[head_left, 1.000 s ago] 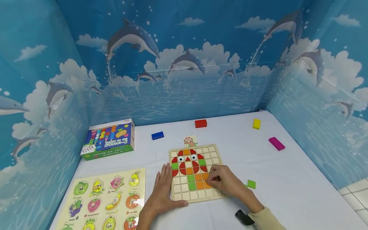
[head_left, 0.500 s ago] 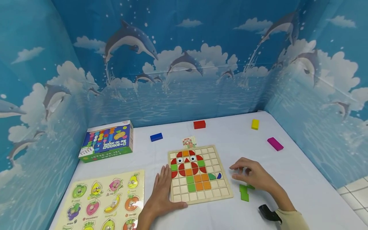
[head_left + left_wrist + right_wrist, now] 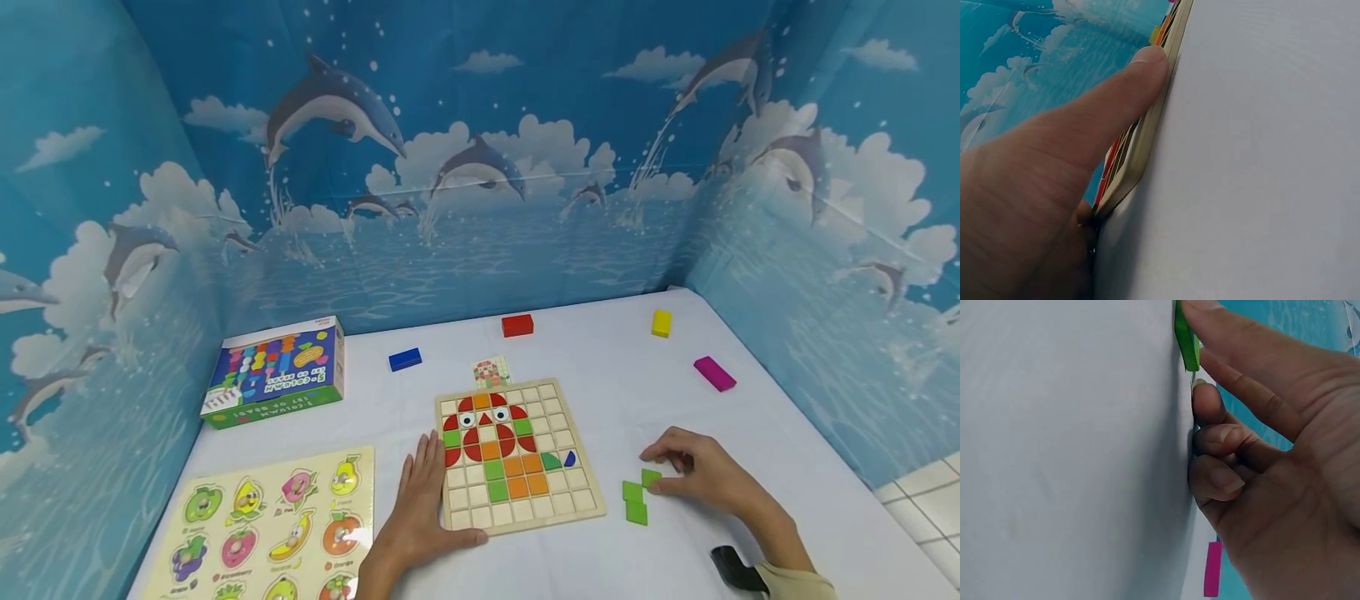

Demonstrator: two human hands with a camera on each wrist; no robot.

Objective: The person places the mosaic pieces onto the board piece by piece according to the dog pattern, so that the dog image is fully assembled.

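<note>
Two hands: left hand (image 3: 422, 515) flat against puzzle board (image 3: 592, 507) edge, right hand (image 3: 701, 475) pinching green tile (image 3: 650, 477).

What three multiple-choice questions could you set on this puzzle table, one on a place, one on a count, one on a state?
1. Where does the left hand rest?
A. on the blue box
B. against the left edge of the wooden grid puzzle board
C. on the fruit puzzle

2. How many loose blocks lie far back on the white table?
A. two
B. four
C. six

3. What is the right hand doing?
A. touching a small green square tile
B. lying flat, idle
C. holding the magenta block

Answers:
1 B, palm down with the thumb along the frame.
2 B, blue, red, yellow, magenta.
3 A, fingertips on the tile.
</note>
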